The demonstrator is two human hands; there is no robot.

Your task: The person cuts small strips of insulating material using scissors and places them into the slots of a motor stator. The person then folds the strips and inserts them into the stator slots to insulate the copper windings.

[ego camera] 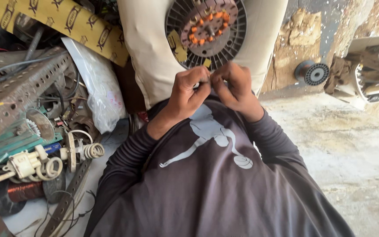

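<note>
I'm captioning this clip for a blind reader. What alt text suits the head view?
Left hand and right hand meet fingertip to fingertip just below a round motor stator with orange-tipped windings, resting between the person's knees. Wire coils and a perforated metal bar clutter the left.

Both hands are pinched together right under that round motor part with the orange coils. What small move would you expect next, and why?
Probably a slight pull or twist of whatever the fingertips pinch, though it is too small to make out. The left hand and right hand meet fingertip to fingertip at the lower edge of the round motor part, which rests between the person's knees, so the work looks centred there.
</note>
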